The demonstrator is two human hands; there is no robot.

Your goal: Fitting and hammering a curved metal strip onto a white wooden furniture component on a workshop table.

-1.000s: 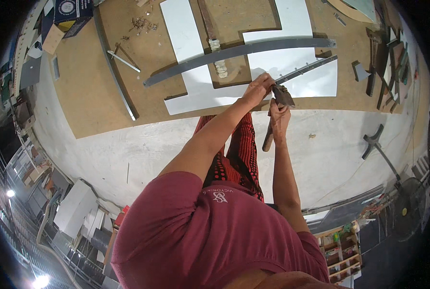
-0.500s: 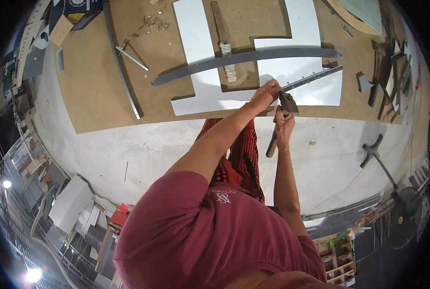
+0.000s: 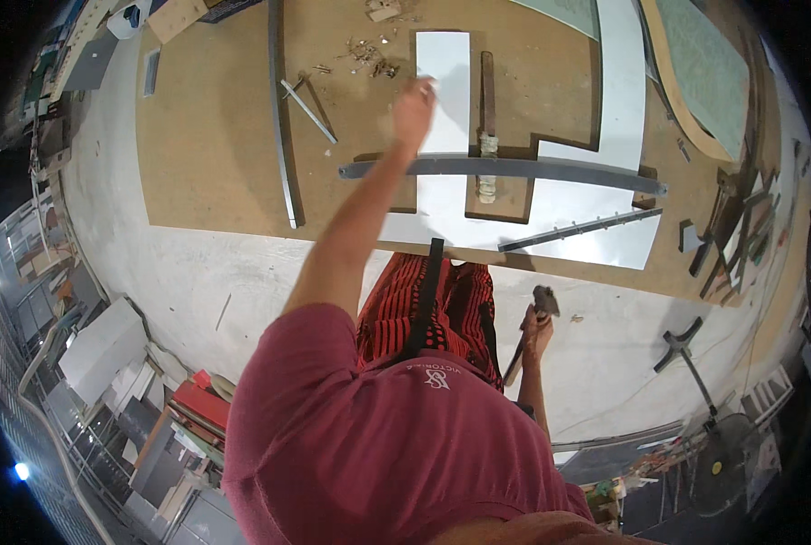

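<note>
Your brown desk [image 3: 197,182] carries a cut-out white panel [image 3: 444,109], and in the panel's gap lies a dark bar with a pale wrapped end [image 3: 487,100]. Toward your left lie a long grey strip [image 3: 282,136], a short pale strip [image 3: 310,112] and scattered scraps [image 3: 365,56]; toward your right, dark offcuts [image 3: 701,259].
</note>
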